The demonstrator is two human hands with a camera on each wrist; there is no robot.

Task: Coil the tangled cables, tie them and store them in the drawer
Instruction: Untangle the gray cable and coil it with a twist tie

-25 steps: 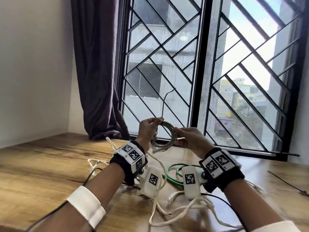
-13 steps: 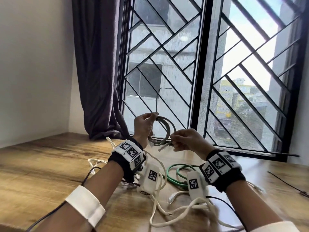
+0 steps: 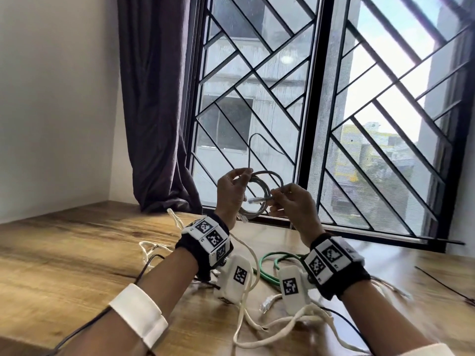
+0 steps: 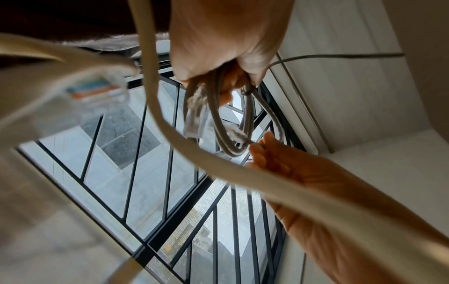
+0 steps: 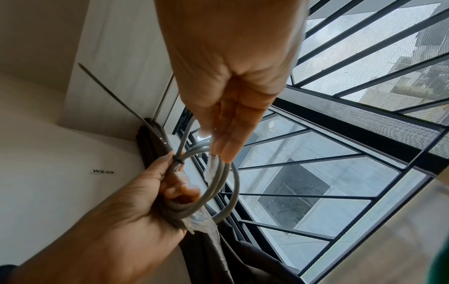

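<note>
Coil of grey cable (image 3: 257, 194) hanging in air before window grille (image 3: 257, 73), above wooden table (image 3: 64, 253). Left hand (image 3: 231, 194) gripping bundled loops, fingers curling round them just beside black zip tie (image 5: 178, 162). Right hand (image 3: 293, 201) pinching free end behind clear plug (image 3: 254, 200), pointing it toward coil. Cable looking light, springy, smooth-jacketed; loops likely wanting to spread if grip is easing. Best hold: at tie, where strands bunch. Plug clip seeming fragile, so holding jacket instead. White cables (image 3: 257, 327) and green cable (image 3: 270, 265) lying loose on table, awaiting coiling.
</note>
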